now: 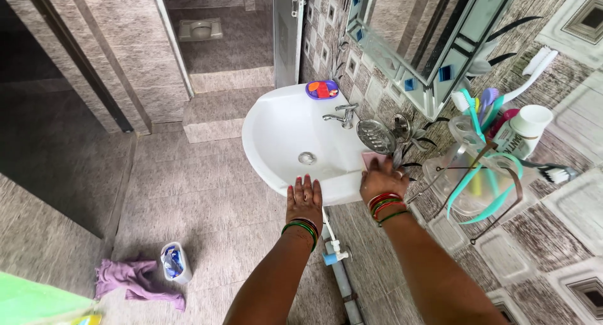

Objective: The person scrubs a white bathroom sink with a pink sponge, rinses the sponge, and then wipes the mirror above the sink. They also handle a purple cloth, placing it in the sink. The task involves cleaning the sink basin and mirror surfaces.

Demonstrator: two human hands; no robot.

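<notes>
White washbasin [282, 136] and pink sponge [370, 159] on its rim.

Wall-mounted, rounded basin, white and glossy, with metal drain in the middle of the bowl and chrome tap at the back edge near the tiled wall. Small, flat, pink sponge lying on the right rim of the basin, close to the wall, partly hidden under fingers; only its far corner visible. Front rim touched by a flat palm.

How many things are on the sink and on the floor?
On the white sink:
purple soap dish: 1
tap: 1
pink sponge: 1
hands, left and right: 2
On the floor:
purple cloth: 1
white bottle: 1
Total: 7
</notes>
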